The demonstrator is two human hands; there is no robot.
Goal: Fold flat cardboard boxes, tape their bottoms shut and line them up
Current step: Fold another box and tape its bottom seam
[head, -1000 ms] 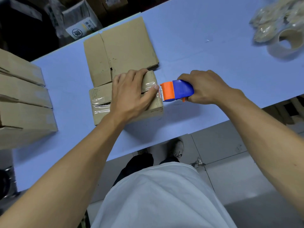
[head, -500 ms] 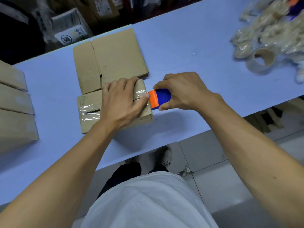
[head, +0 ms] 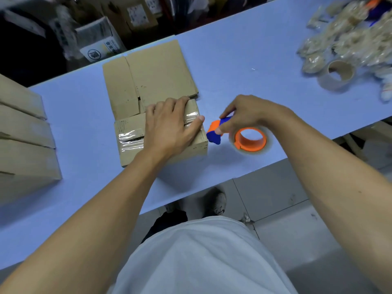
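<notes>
Taping step: left hand (head: 169, 126) lies flat, fingers spread, on the box (head: 161, 134) mid-desk (head: 233, 66). Right hand (head: 244, 115) pinches the tape dispenser (head: 237, 136) just beside it. Next, probably: sever tape, smooth the end.

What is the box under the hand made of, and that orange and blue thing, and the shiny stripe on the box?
The box looks like plain brown cardboard: matte, with creased flaps. The tape dispenser seems to be hard plastic, smooth and bright orange and blue. The shiny stripe is probably clear plastic tape; it glints and the cardboard shows through.
</notes>
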